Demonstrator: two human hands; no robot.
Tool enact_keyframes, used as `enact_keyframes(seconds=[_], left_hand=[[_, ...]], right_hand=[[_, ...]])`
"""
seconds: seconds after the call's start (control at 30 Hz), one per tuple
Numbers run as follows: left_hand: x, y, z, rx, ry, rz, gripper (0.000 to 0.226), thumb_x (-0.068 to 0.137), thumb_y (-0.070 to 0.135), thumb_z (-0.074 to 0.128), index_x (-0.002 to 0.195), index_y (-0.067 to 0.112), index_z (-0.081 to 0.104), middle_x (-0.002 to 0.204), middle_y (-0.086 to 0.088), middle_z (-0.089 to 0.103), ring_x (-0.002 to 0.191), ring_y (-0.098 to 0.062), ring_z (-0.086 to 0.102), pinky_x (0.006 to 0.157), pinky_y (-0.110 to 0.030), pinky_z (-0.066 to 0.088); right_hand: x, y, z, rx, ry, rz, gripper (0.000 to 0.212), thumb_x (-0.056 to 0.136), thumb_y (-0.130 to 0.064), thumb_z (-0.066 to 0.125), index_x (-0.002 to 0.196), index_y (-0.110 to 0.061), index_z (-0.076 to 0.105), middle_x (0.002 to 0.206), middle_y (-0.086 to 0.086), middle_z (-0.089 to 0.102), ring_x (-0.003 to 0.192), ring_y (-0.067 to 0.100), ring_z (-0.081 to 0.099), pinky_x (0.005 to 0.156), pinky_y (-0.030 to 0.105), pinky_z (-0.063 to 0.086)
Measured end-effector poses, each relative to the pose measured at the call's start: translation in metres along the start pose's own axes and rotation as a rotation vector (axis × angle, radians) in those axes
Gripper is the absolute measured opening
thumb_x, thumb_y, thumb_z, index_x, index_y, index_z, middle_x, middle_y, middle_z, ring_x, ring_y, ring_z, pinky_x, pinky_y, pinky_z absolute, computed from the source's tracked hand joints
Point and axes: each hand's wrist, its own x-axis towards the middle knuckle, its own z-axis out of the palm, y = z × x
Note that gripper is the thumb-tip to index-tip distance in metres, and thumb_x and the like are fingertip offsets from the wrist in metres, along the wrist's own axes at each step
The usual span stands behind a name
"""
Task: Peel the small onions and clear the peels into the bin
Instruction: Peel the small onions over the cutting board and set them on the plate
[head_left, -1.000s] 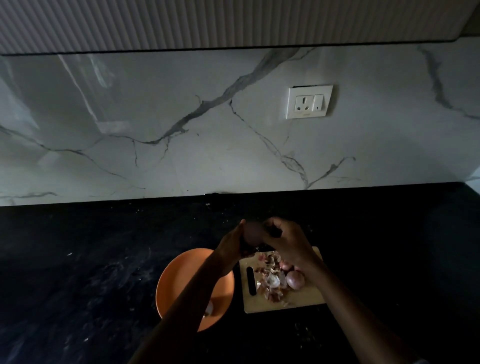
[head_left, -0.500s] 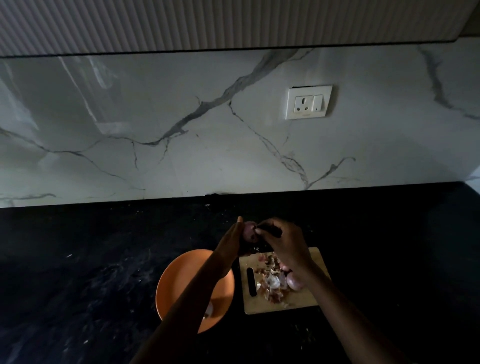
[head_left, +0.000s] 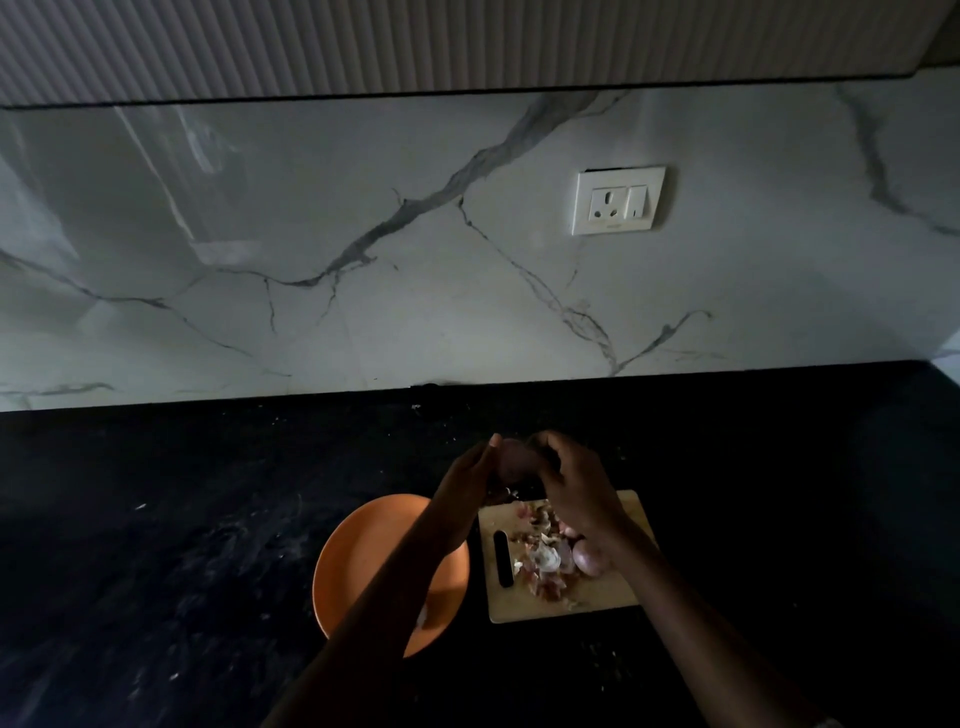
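My left hand (head_left: 470, 475) holds a small purplish onion (head_left: 511, 460) above the far edge of a wooden cutting board (head_left: 608, 592). My right hand (head_left: 574, 480) is curled over the onion's right side, and a dark object shows under its fingers; the light is too dim to tell what it is. A heap of onion peels (head_left: 543, 556) lies in the middle of the board. Beside the heap sits another small onion (head_left: 587, 558), partly hidden by my right wrist.
An orange plate (head_left: 353, 561) lies on the black counter (head_left: 182, 519) left of the board, under my left forearm. A marble backsplash with a white wall socket (head_left: 618, 200) rises behind the counter. No bin is in view.
Both hands stay together over the board's far edge. My right hand has shifted slightly over the onion, now covering more of it. The board and plate have not moved.
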Motion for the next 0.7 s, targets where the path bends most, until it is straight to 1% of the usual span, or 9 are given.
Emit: enact_keyframes(seconds=[0.03,0.1,0.2,0.3,0.4,0.47,0.57,0.63,0.7], left_hand=[[-0.001,0.001,0.001,0.003,0.009,0.01,0.039,0.103,0.04,0.043,0.119,0.013,0.066,0.114,-0.018,0.069,0.102,-0.027,0.068,0.086,-0.038,0.057],[-0.001,0.004,0.002,0.021,0.016,0.016,0.036,0.104,0.037,0.042,0.116,0.013,0.066,0.108,-0.013,0.07,0.094,-0.02,0.07,0.074,-0.027,0.057],[-0.005,0.007,0.001,0.07,-0.016,0.045,0.041,0.107,0.032,0.037,0.12,0.005,0.064,0.106,-0.01,0.071,0.086,-0.01,0.071,0.067,-0.016,0.055],[-0.006,0.007,0.0,0.075,-0.031,0.064,0.043,0.108,0.03,0.035,0.121,0.001,0.063,0.105,-0.01,0.071,0.083,-0.005,0.071,0.066,-0.011,0.053],[-0.006,0.006,0.001,0.051,-0.006,0.068,0.037,0.108,0.029,0.035,0.11,0.008,0.065,0.099,-0.005,0.07,0.074,0.002,0.07,0.059,-0.007,0.05],[-0.006,0.007,0.001,0.034,0.02,0.059,0.036,0.108,0.032,0.036,0.108,0.012,0.065,0.099,-0.002,0.07,0.074,0.003,0.069,0.056,-0.006,0.049],[-0.006,0.007,0.001,0.025,0.052,0.06,0.037,0.107,0.033,0.037,0.113,0.011,0.066,0.101,-0.002,0.07,0.075,0.003,0.069,0.055,-0.005,0.048],[-0.007,0.008,0.002,0.032,0.06,0.068,0.039,0.107,0.032,0.038,0.118,0.005,0.064,0.101,-0.002,0.07,0.074,0.003,0.069,0.054,-0.005,0.048],[-0.008,0.008,0.005,0.039,0.076,0.073,0.039,0.107,0.031,0.041,0.119,0.002,0.063,0.1,-0.004,0.069,0.071,0.004,0.069,0.053,-0.006,0.048]], right_hand=[[0.0,0.0,-0.001,-0.003,0.002,0.007,0.02,0.101,-0.031,0.057,0.11,-0.015,0.065,0.1,-0.002,0.067,0.091,0.011,0.064,0.065,0.004,0.041],[0.0,-0.002,-0.002,-0.003,0.002,0.015,0.023,0.102,-0.033,0.055,0.11,-0.015,0.064,0.1,-0.001,0.067,0.091,0.012,0.064,0.064,0.005,0.04],[-0.001,-0.002,-0.004,0.057,-0.026,0.042,0.016,0.102,-0.032,0.055,0.107,-0.019,0.063,0.097,-0.004,0.066,0.089,0.009,0.063,0.065,0.006,0.043],[-0.002,-0.004,-0.005,0.105,-0.028,0.076,0.016,0.101,-0.034,0.055,0.108,-0.021,0.063,0.099,-0.006,0.067,0.093,0.008,0.065,0.068,0.007,0.044],[-0.003,-0.007,-0.006,0.153,0.0,0.062,0.022,0.098,-0.036,0.062,0.112,-0.02,0.068,0.103,-0.008,0.07,0.098,0.002,0.066,0.074,0.009,0.049],[-0.004,-0.011,-0.006,0.167,0.016,0.038,0.023,0.092,-0.035,0.07,0.111,-0.022,0.07,0.102,-0.012,0.072,0.096,-0.002,0.067,0.077,0.011,0.051],[-0.006,-0.014,-0.001,0.13,0.089,-0.013,0.022,0.086,-0.03,0.077,0.106,-0.021,0.073,0.099,-0.012,0.073,0.093,-0.002,0.067,0.078,0.012,0.051],[-0.006,-0.014,0.001,0.121,0.141,-0.029,0.018,0.086,-0.027,0.078,0.102,-0.019,0.074,0.096,-0.01,0.073,0.091,-0.001,0.067,0.078,0.012,0.051],[-0.006,-0.013,0.002,0.103,0.185,-0.021,0.013,0.087,-0.025,0.077,0.098,-0.019,0.075,0.095,-0.008,0.072,0.09,0.001,0.067,0.078,0.016,0.052]])
